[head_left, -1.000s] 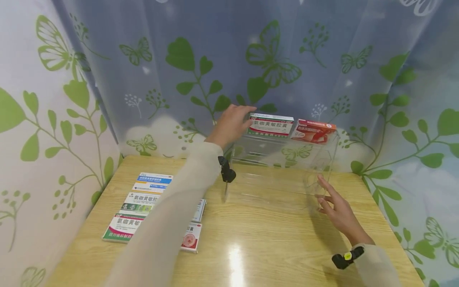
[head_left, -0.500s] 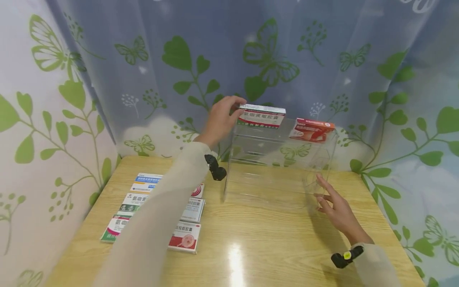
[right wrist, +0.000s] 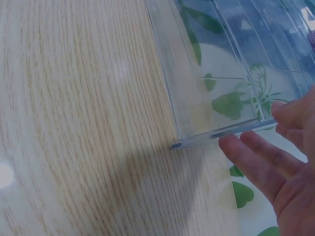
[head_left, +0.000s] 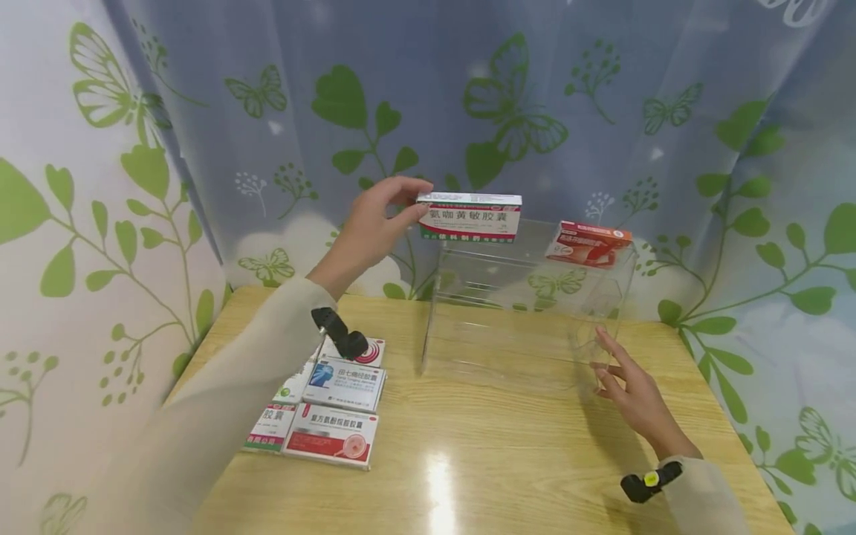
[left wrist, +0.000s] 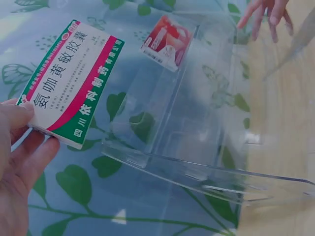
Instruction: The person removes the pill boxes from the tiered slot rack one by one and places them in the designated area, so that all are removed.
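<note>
My left hand (head_left: 374, 227) pinches a white, red and green medicine box (head_left: 469, 218) by its left end. The box is upright over the top left of a clear tiered display rack (head_left: 498, 338). In the left wrist view, the box (left wrist: 74, 81) appears apart from the rack (left wrist: 177, 128). My right hand (head_left: 631, 397) is at the rack's right side panel, fingers extended; in the right wrist view, the fingertips (right wrist: 229, 143) lie along its lower edge. A red medicine box (head_left: 588, 244) sits on the top tier at the right.
Several medicine boxes lie on the wooden table (head_left: 468, 461) at the left, including a red and white box (head_left: 331, 436) and a blue and white box (head_left: 345, 384). My left sleeve (head_left: 234, 394) hides some. A patterned curtain (head_left: 414, 89) hangs behind the rack.
My left hand has drawn the white, red and green box leftward and up from the rack's top tier. More boxes on the table now show. The right hand stays in place.
</note>
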`<action>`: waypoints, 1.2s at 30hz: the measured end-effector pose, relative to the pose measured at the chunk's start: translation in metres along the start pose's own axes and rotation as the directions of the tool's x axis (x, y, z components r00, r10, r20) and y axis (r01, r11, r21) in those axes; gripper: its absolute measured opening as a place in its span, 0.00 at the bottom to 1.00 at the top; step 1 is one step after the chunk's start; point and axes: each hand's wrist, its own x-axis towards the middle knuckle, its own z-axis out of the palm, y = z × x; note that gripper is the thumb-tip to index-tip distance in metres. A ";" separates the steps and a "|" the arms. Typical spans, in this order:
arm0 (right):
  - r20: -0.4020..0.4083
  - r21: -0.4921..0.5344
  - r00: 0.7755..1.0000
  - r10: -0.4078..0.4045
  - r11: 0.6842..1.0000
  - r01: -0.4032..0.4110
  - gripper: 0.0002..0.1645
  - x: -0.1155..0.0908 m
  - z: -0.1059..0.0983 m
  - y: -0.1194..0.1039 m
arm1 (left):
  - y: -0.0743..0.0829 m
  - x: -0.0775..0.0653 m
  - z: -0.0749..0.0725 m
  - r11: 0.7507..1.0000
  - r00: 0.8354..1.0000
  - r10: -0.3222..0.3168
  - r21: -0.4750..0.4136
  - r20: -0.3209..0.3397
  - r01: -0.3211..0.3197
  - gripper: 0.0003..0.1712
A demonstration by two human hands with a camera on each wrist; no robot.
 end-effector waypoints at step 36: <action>-0.015 0.003 1.000 -0.003 1.000 0.004 0.47 0.000 0.001 -0.002 | -0.124 -0.240 -0.037 0.887 0.830 -0.417 -0.033 0.371 0.461 0.23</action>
